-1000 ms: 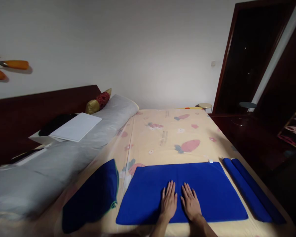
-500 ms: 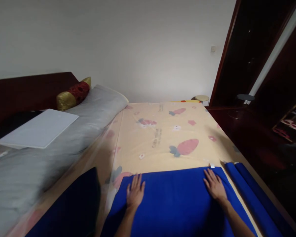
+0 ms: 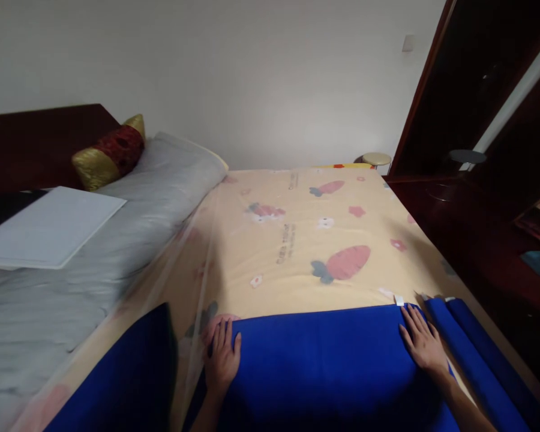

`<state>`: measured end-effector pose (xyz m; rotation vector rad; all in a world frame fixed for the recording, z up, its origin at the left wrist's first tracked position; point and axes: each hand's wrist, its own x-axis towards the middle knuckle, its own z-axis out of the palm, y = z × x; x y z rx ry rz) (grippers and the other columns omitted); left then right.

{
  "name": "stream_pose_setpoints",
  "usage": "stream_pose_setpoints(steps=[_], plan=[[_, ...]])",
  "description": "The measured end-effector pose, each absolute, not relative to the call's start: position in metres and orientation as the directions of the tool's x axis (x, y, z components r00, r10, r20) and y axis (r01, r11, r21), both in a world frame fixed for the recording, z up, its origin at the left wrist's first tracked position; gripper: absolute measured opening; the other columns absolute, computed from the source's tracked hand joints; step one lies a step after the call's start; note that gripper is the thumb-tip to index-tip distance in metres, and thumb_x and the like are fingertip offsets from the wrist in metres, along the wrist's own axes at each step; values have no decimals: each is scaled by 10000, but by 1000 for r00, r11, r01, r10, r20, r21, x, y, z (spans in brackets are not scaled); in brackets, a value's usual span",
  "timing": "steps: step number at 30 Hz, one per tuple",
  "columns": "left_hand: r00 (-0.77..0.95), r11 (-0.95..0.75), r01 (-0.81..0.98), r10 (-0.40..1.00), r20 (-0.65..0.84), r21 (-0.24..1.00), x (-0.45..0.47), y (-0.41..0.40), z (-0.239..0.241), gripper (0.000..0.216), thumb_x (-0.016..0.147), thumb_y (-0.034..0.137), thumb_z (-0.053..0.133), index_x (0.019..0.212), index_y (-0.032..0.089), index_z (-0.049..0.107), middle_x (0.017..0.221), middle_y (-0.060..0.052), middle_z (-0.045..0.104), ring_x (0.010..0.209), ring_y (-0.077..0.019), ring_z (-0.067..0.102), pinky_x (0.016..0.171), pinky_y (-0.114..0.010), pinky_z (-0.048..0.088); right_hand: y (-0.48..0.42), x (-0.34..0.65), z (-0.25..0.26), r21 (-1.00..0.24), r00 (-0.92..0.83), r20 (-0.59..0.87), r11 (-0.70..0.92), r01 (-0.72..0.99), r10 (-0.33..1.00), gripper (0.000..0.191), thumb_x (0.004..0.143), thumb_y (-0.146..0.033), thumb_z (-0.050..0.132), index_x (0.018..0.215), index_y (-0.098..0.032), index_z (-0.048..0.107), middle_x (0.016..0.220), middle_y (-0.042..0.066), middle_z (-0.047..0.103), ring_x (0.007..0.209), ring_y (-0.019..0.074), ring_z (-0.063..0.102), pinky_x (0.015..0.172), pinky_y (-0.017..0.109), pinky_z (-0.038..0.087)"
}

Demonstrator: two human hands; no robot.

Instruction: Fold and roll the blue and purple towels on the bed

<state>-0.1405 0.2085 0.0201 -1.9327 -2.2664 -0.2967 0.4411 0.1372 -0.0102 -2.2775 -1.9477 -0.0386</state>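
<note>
A blue cloth [image 3: 319,354] lies flat on the bed, its far edge running between my hands and its near part beyond the bottom of the view. My left hand [image 3: 222,357] rests flat at the cloth's far left corner, fingers stretched forward. At the far right corner, beside a small white tag [image 3: 399,300], my right hand [image 3: 423,342] lies palm down with its fingers spread. Neither hand grips anything. To the right lie rolled or folded strips of blue cloth [image 3: 470,354]. A darker blue cloth piece [image 3: 126,372] lies to the left.
The bed has a cream sheet [image 3: 261,252] printed with carrots and flowers. Along the left runs a grey quilt [image 3: 171,180] with a white board [image 3: 54,228] on it. A red and gold bolster [image 3: 117,150] leans near the headboard [image 3: 40,141]. Stools [image 3: 377,159] stand beyond the bed.
My hands have slid outward toward the cloth's far corners, the left one leftward and the right one rightward. The camera view has shifted slightly.
</note>
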Motion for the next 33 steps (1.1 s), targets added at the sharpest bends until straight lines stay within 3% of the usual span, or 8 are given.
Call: stream_pose_setpoints(steps=[7,9,12,15,19,24,29,33], plan=[[-109,96,994,935,338,54,-81,191,40,521,982,285,169,1488,213,66,1545,-68,268,1427,-201,199,1154,-509,108,140,373,0,-225,394,291,-338,914,872,616,940,-438,147,1461,-140,285,1546,119,252,1442,252,131,1135,544,134],[72,-94,994,943,324,52,-31,178,36,529,975,261,205,1483,218,65,1522,-52,319,1419,-191,223,1159,-484,134,142,316,3,-275,221,314,-134,952,924,569,952,-397,194,1455,-157,307,1542,104,260,1436,237,162,1141,504,168],[348,-374,923,911,220,91,41,162,25,537,966,222,235,1481,250,86,1534,6,285,1413,-145,236,1155,-402,216,147,233,8,-344,-145,209,212,915,967,512,959,-340,248,1464,-254,276,1537,26,273,1419,192,223,1141,419,224],[425,-447,884,891,160,141,65,161,20,539,968,292,278,1479,267,108,1529,9,295,1402,-149,268,1135,-391,273,154,204,10,-383,-250,125,279,881,960,517,958,-346,264,1467,-253,249,1526,17,291,1412,182,242,1143,402,235],[311,-323,939,944,106,122,0,180,23,520,973,352,252,1476,305,129,1542,11,259,1408,-166,255,1137,-453,250,161,272,4,-295,-155,112,182,938,982,561,948,-493,267,1457,-258,280,1536,28,266,1420,205,220,1149,448,204],[-171,169,985,977,128,28,-124,198,16,540,956,401,216,1472,242,226,1540,-39,276,1415,-215,241,1134,-510,192,147,397,-12,-154,141,166,-116,981,976,651,923,-558,180,1481,-227,216,1543,48,271,1430,213,189,1149,471,169],[-168,175,984,968,186,-21,-166,196,5,577,938,413,195,1445,176,332,1520,-69,328,1415,-205,240,1156,-453,146,135,429,-21,-85,238,180,-226,970,954,653,908,-560,132,1481,-258,217,1581,48,157,1442,218,133,1136,468,178],[-221,223,975,971,90,-18,-162,199,12,565,938,406,205,1454,195,299,1535,-62,287,1413,-223,244,1130,-519,181,137,425,-22,-62,238,140,-232,971,961,630,912,-547,127,1478,-285,219,1577,33,183,1440,201,144,1129,463,186]])
